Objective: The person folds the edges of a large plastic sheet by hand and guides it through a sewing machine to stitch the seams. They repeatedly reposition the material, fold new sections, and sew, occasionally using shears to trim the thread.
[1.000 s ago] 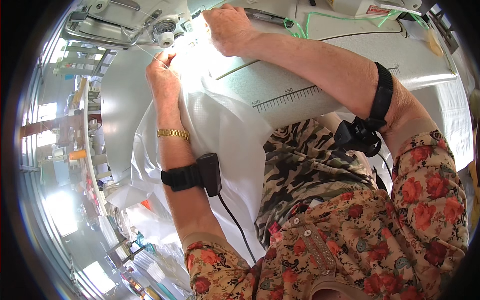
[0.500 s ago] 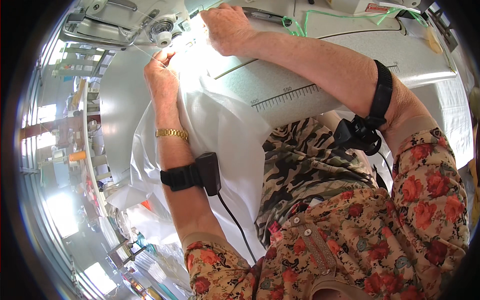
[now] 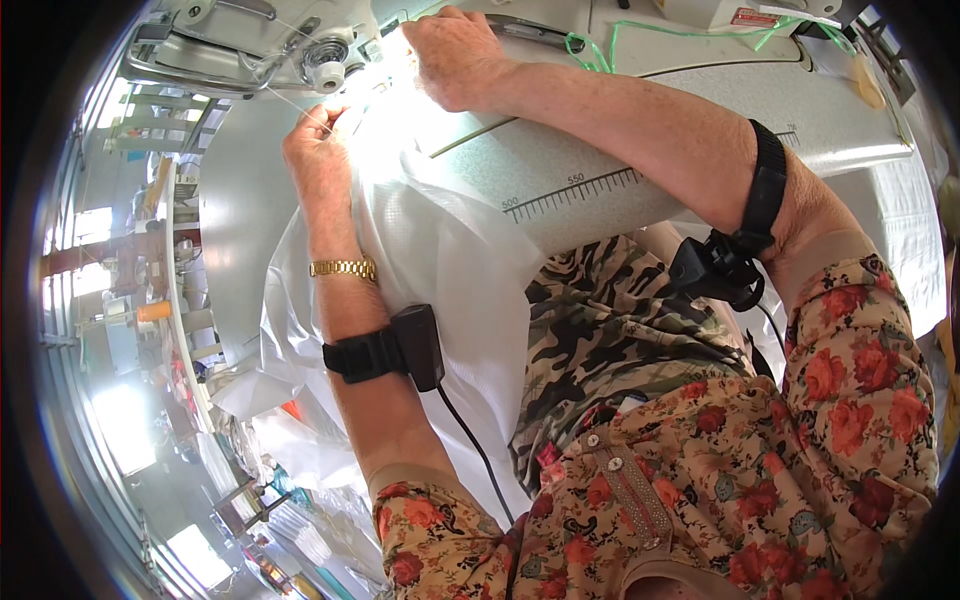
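Left bare hand (image 3: 318, 160): closed in pinch at upper left edge of thin white cloth (image 3: 440, 220), so nearer. Cloth is draped downward from between hands, long axis near-vertical, partly beneath left forearm (image 3: 375, 415). Right bare hand (image 3: 458, 60): curled, above cloth, rightward; whether anything is grasped cannot be told.

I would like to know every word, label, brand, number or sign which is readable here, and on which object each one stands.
Black ruler scale on the pale worktop: two numbers are clear, but I do not copy them out; the one near its right end is very small.
Red label on the white box, upper right: too small to read.
I make out no other text.
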`<action>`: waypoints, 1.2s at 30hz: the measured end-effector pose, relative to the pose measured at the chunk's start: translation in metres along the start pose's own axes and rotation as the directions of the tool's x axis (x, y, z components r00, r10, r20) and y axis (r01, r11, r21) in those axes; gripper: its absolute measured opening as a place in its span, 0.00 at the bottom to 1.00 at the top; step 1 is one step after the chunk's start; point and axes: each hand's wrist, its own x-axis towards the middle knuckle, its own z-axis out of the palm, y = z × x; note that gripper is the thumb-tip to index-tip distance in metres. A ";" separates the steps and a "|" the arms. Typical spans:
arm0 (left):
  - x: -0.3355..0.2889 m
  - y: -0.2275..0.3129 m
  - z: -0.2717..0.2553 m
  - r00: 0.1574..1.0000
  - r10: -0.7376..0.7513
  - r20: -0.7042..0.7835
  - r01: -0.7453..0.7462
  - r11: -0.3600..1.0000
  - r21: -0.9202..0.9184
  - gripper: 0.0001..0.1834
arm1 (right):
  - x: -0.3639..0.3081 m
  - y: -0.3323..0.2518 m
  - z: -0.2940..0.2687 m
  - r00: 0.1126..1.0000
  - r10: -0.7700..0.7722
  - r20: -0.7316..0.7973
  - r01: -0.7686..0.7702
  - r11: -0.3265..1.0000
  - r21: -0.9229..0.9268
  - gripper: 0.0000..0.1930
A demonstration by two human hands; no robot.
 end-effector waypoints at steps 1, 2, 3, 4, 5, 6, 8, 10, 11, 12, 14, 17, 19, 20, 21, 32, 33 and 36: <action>0.000 0.000 0.000 1.000 -0.026 0.002 0.026 0.999 -0.022 0.04 | 0.000 0.000 0.000 1.000 0.004 0.008 -0.004 1.000 -0.003 0.16; 0.000 0.000 0.000 1.000 -0.026 0.001 0.026 0.999 -0.021 0.04 | 0.000 0.000 0.000 1.000 0.003 0.008 -0.003 1.000 -0.003 0.16; 0.001 -0.001 0.001 1.000 -0.015 0.009 0.016 1.000 -0.009 0.04 | 0.000 -0.001 0.000 1.000 0.006 0.017 -0.005 1.000 -0.013 0.16; 0.001 -0.001 0.001 1.000 -0.005 0.016 0.005 1.000 0.004 0.05 | 0.000 -0.001 0.001 1.000 0.008 0.027 -0.007 1.000 -0.023 0.16; 0.001 0.000 0.001 1.000 -0.004 0.015 0.004 1.000 0.004 0.05 | 0.000 -0.001 0.001 1.000 0.007 0.026 -0.006 1.000 -0.022 0.16; 0.002 0.000 0.002 1.000 -0.004 0.009 0.004 0.999 0.036 0.05 | 0.000 -0.001 0.001 1.000 0.005 0.021 -0.005 1.000 -0.023 0.16; 0.002 0.001 0.002 1.000 -0.005 0.006 0.004 0.998 0.067 0.05 | 0.000 -0.001 0.001 1.000 0.006 0.017 -0.006 1.000 -0.023 0.16; 0.003 0.002 0.003 1.000 0.005 0.009 -0.005 0.996 0.089 0.06 | 0.000 -0.001 0.002 1.000 0.002 0.001 -0.002 1.000 -0.030 0.16; 0.003 0.002 0.003 1.000 0.005 0.009 -0.006 0.996 0.089 0.06 | 0.000 0.000 0.002 1.000 0.002 0.000 -0.002 1.000 -0.029 0.16; 0.003 0.002 0.003 1.000 0.013 0.015 -0.014 0.997 0.078 0.06 | 0.000 0.000 0.002 1.000 -0.002 0.013 0.002 1.000 -0.024 0.16; 0.003 0.002 0.003 1.000 0.021 0.019 -0.023 0.997 0.069 0.06 | 0.000 0.000 0.002 1.000 -0.006 0.025 0.006 1.000 -0.018 0.16; 0.004 0.001 0.004 1.000 0.003 0.014 -0.005 0.996 0.093 0.06 | 0.000 0.000 0.002 1.000 -0.001 0.019 0.002 1.000 -0.020 0.16; 0.004 0.000 0.004 1.000 0.016 0.019 -0.017 0.995 0.096 0.06 | 0.000 0.000 0.002 1.000 -0.007 -0.011 0.007 1.000 -0.024 0.16; 0.005 0.000 0.005 1.000 0.024 0.019 -0.026 0.996 0.091 0.06 | -0.001 0.000 0.002 1.000 -0.008 -0.012 0.007 1.000 -0.024 0.16; 0.005 -0.001 0.005 0.999 0.038 0.021 -0.039 0.995 0.091 0.06 | -0.001 0.000 0.002 1.000 -0.010 0.006 0.010 1.000 -0.030 0.16; 0.005 0.002 0.008 0.999 0.011 0.043 -0.014 0.998 0.059 0.08 | -0.006 -0.004 0.002 0.999 -0.049 -0.009 0.049 0.999 -0.005 0.13; 0.004 0.003 0.008 0.998 0.024 0.052 -0.027 0.998 0.056 0.09 | -0.007 -0.004 0.002 0.997 -0.074 -0.023 0.074 0.997 -0.004 0.13; 0.003 0.006 0.008 0.998 0.030 0.060 -0.034 0.997 0.063 0.09 | -0.009 -0.004 0.004 0.996 -0.084 -0.022 0.084 0.996 -0.001 0.14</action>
